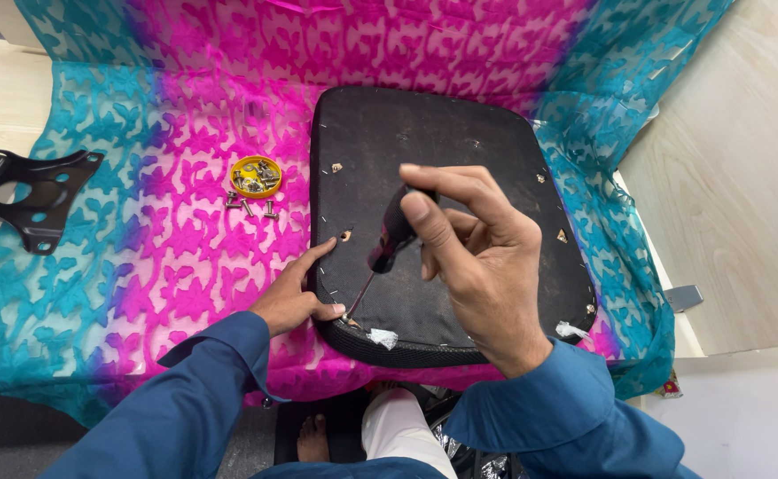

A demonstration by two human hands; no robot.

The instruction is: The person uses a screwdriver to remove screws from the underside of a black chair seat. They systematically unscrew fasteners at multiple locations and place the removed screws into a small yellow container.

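R hand (pixel 477 257) curled round a screwdriver (pixel 387 244), fingers closed on the dark handle w/ thumb & index pinching near its top. Tool's long axis runs diagonal: handle up & toward the far right, thin shaft slanting down to the near left, tip at the seat pad's (pixel 460 142) near-left corner, right by the L thumb. Can't tell if the tip sits in a screw or staple.

L hand (pixel 296 293) mostly open, flat, fingers stretched along the pad's left edge, thumb pressed on the pad's near-left rim; palm rests on the cloth (pixel 140 266). Holds nothing, just touching the pad.

Seat pad lies underside up, black, on a pink & teal patterned cloth spread over the tabletop (pixel 734 177), roughly mid-cloth, a bit right. Small holes & bits of torn white stuff (pixel 383 338) along its near edge.

Left of pad, well apart from both hands: yellow cap (pixel 256 176) w/ small hardware inside, few loose screws (pixel 249 206) just beside it on the near side. Black metal bracket (pixel 25 191) at the tabletop's left edge, partly on the cloth
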